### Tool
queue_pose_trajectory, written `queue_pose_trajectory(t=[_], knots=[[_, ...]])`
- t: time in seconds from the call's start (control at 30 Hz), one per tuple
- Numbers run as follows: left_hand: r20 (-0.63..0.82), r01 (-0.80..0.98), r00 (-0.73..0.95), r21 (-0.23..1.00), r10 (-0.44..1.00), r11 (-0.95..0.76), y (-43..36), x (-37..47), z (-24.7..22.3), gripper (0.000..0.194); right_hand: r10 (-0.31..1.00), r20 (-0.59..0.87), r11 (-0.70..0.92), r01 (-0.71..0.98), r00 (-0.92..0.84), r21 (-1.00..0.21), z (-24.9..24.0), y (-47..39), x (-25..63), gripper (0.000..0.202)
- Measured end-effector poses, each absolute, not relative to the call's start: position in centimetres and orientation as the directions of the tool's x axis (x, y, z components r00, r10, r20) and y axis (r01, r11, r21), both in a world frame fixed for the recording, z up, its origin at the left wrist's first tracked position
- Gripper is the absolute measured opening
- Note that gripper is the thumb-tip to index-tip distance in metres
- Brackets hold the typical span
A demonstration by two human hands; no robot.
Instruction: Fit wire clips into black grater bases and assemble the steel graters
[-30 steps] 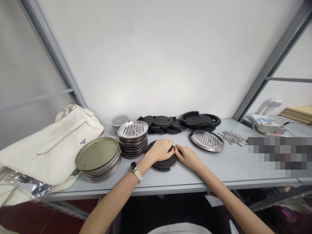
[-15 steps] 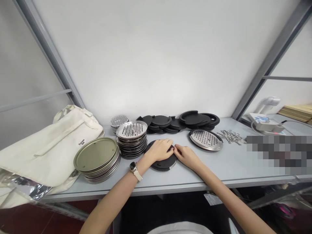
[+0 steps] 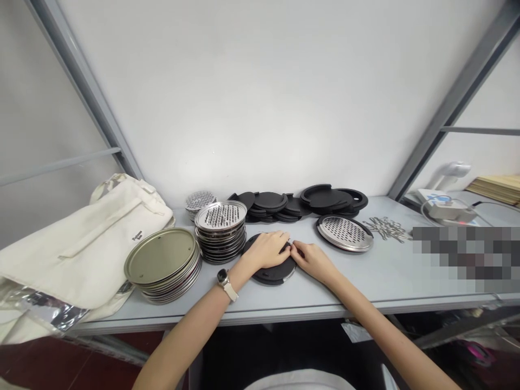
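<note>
1. the left hand [image 3: 266,250], with a pale-strapped watch [image 3: 226,283] on its wrist, lies palm down over a flat, round, matte black disc [image 3: 270,275], its fingers bent toward the disc's far right edge; whether they grip the rim, i cannot tell.
2. the right hand [image 3: 311,260] meets it there, thumb and fingers drawn together at the disc's edge; what, if anything, sits between the fingertips is hidden, so i cannot tell its grip.
3. the disc lies flat on the light grey tabletop [image 3: 390,276], near its front edge, with a small strip of shiny metal showing at its lower right rim.
4. just left of the disc stands a tall stack of round silver metal grater plates [image 3: 221,230]; farther left and nearer the front is a stack of round metal lids, olive green on top [image 3: 162,257].
5. behind the hands, round black pieces [image 3: 270,201] lie overlapping along the white wall.
6. to the right rest a silver perforated grater plate with a partial black rim [image 3: 345,233] and, beside it, a loose heap of small silver metal pieces [image 3: 388,228].
</note>
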State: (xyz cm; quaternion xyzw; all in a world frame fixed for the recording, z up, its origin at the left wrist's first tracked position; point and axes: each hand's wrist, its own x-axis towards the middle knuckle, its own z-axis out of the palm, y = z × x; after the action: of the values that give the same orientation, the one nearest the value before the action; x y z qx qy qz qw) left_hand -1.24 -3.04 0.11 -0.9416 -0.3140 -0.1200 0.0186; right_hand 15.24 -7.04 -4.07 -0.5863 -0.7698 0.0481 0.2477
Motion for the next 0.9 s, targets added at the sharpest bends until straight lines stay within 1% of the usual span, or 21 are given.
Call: queue_pose_trajectory(t=[0.27,0.47,0.77,0.9], knots=[[0.259,0.585,0.779,0.028,0.571,-0.811,-3.0,-1.27,0.07,0.016,0.923,0.331,0.318,0.873,-0.196,-0.37,-4.11,-7.02,15.3,0.029],[0.235,0.597,0.774,0.038,0.588,-0.801,-3.1,-1.22,0.21,0.018,0.921,0.335,0.321,0.873,-0.198,-0.367,-4.01,-7.12,15.27,0.029],[0.265,0.587,0.776,0.03,0.572,-0.809,-2.93,-1.25,-0.08,0.017,0.924,0.324,0.322,0.873,-0.205,-0.367,-4.01,-7.08,15.18,0.028],[0.248,0.593,0.775,0.031,0.581,-0.805,-2.94,-1.25,-0.03,0.018,0.924,0.322,0.319,0.878,-0.205,-0.357,-3.95,-7.08,15.14,0.027]])
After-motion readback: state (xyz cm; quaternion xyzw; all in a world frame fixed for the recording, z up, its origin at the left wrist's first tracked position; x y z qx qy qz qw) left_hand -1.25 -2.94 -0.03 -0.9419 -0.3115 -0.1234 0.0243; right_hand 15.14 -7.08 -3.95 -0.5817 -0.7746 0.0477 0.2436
